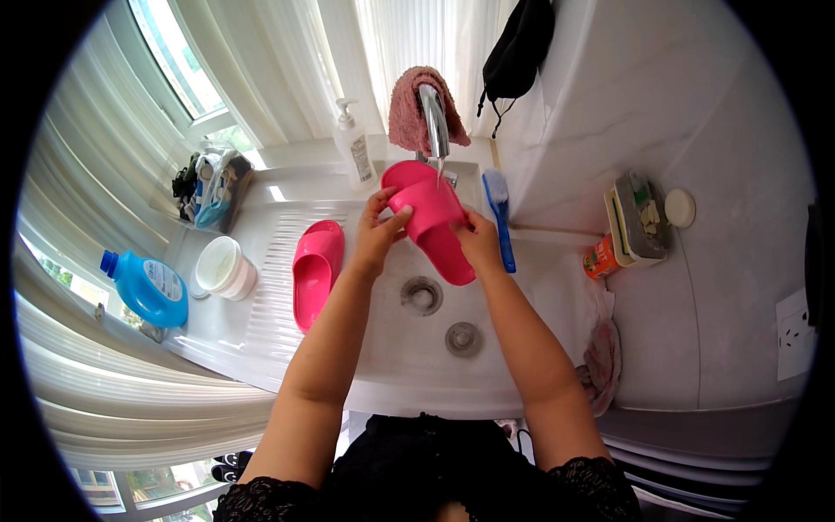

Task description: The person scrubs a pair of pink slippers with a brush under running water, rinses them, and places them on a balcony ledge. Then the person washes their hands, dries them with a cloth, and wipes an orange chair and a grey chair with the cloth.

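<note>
1. White curtains (261,78) hang by the window (178,56), and a shiny wall (644,348) stands on the right; between them is a big white sink (544,344) with a ridged side on the left.
2. One pink slipper (437,216) is up in the air over the sink, just under the silver tap (433,122); a thin stream of water (441,165) runs down to it.
3. My left hand (374,237) holds the slipper by its left side; the grip is narrow, with the thumb on top of the strap.
4. My right hand (481,246) holds the slipper's right edge; that grip is narrow too, with the fingers close on the edge.
5. Another pink slipper (315,277) lies on the ridged side, left of my left arm; no hand touches it.
6. Close to my right hand is a blue brush (500,213), lying along the sink's back right part; a pinkish cloth (405,113) hangs behind the tap, and a white pump bottle (355,150) stands to the left of it.
7. Far left are a white tub (226,268) and a blue bottle (152,289); below the slipper, a round drain (422,296) sits in the sink's floor.
</note>
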### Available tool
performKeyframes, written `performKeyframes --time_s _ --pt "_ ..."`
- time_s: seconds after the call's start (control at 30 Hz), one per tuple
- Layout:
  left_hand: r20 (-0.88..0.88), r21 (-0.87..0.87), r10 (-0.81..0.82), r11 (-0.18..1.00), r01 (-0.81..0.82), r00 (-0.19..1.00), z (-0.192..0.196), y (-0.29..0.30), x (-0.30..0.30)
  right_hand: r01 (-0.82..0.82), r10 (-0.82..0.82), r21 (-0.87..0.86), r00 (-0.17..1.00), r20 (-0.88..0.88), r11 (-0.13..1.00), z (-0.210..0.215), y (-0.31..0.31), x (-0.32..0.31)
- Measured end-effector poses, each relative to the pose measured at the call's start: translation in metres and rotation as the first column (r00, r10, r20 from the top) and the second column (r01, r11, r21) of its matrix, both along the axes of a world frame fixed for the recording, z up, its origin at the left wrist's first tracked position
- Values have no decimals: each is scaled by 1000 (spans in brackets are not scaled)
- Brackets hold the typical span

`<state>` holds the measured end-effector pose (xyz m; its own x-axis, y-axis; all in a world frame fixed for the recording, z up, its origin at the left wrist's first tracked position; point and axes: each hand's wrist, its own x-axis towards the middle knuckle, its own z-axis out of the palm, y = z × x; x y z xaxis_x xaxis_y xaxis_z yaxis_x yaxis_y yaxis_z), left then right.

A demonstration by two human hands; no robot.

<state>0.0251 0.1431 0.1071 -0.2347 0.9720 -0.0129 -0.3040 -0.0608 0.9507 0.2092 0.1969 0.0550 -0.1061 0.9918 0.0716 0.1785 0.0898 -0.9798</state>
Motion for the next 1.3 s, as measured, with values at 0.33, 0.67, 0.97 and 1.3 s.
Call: performKeyframes --time_s 0.33,0.67,0.97,1.3 --pt "-553 50 -23 997 61 833 2 -2 7 -29 16 -145 996 -88 989 -35 -4 -3" --pt "-794 99 156 987 -128 587 -10 7 5 -68 45 -101 975 -217 993 11 -23 -19" --pt "-529 75 265 961 -266 806 -60 1 30 -379 7 -256 572 -820 889 34 -14 -31" --pt "168 -247 -99 959 139 981 -64 -41 43 -464 129 -250 643 -755 850 19 -5 -16"
